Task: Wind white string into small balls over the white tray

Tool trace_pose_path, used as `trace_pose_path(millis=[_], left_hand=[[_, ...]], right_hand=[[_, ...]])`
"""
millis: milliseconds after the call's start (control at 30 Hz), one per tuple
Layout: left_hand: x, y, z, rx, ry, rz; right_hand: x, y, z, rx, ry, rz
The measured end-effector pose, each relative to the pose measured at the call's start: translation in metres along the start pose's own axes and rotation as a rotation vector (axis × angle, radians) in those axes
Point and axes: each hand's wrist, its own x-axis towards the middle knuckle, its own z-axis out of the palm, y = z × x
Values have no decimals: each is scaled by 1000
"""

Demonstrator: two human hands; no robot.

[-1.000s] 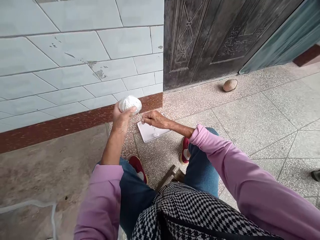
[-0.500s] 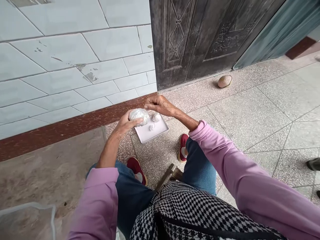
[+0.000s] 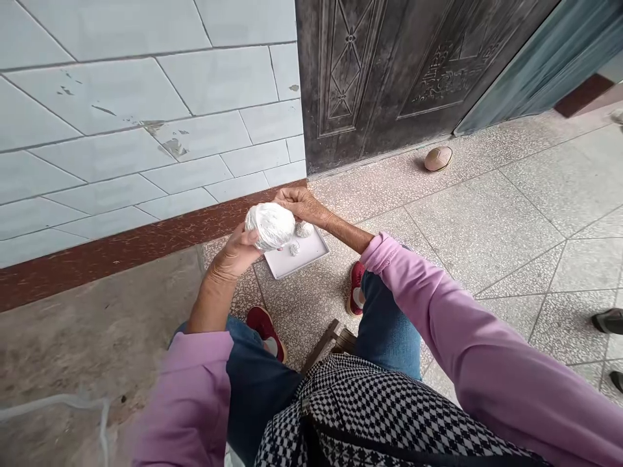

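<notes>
Left hand [image 3: 237, 251] clasps white ball [image 3: 270, 225]; right hand [image 3: 302, 203] curled closed at its far edge, above tray [image 3: 307, 255].

Reaches both arms forward and down, pink sleeves pushed back, forearms and wrists bare. Holds left hand [image 3: 238, 250] raised, palm turned up and inward, fingers and thumb curled around a white ball [image 3: 270, 225]. Angles right hand [image 3: 299, 202] in from the right side, knuckles up, wrist bent slightly down, fingers bunched with tips against the ball's upper side. Cannot make out whether those fingertips pinch anything. Holds both hands close together, left lower and nearer than right.
</notes>
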Motion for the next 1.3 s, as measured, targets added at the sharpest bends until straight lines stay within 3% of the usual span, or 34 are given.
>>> trace_pose_path(millis=[167,367,467,667,1100,1300], left_hand=[[4,-4,-4,-23,33,32],[-5,-5,-1,127,-113,-192],[-8,-2,6,173,-167,-240],[-12,5,19,199,-270,-284],[-4,-4,4,237,-196,-271],[-4,4,5,176,-19,-84]], right_hand=[[6,-2,8,-27,163,93],[7,-22,-19,-147,280,8],[4,-25,-24,-153,269,-26],[2,-16,-13,-180,202,-43],[0,-33,-42,-221,292,-73],[-4,-12,-18,-251,257,52]])
